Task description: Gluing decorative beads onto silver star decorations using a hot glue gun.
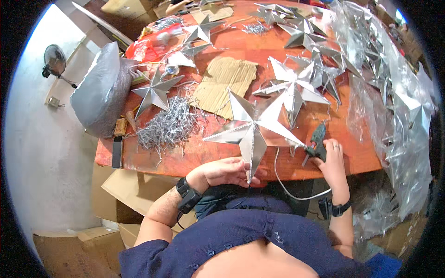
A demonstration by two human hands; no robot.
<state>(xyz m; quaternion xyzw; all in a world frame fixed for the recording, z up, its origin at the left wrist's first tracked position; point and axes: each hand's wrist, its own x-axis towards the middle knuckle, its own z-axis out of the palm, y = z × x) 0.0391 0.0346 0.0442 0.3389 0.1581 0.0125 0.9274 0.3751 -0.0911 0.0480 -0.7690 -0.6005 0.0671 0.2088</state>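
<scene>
My left hand [227,172] reaches to the table's front edge, its fingers around the lowest point of a large silver five-pointed star [254,125]. The star's folded faces are shiny, with bright trim along some ridges. To its right, my right hand [333,162] is closed at a dark green glue gun [317,139] with a red part near the fingers. One star point ends close beside the gun. Part of my right hand's grip is hidden. A second silver star [294,83] lies just behind the first.
The red-orange table [296,171] holds a heap of silver tinsel [169,123], a cardboard piece [225,85], more stars [156,91] and red plastic [150,45]. Clear plastic bags [366,92] drape its right side. A white cord [279,178] loops over the front edge. A grey bag [104,92] stands left.
</scene>
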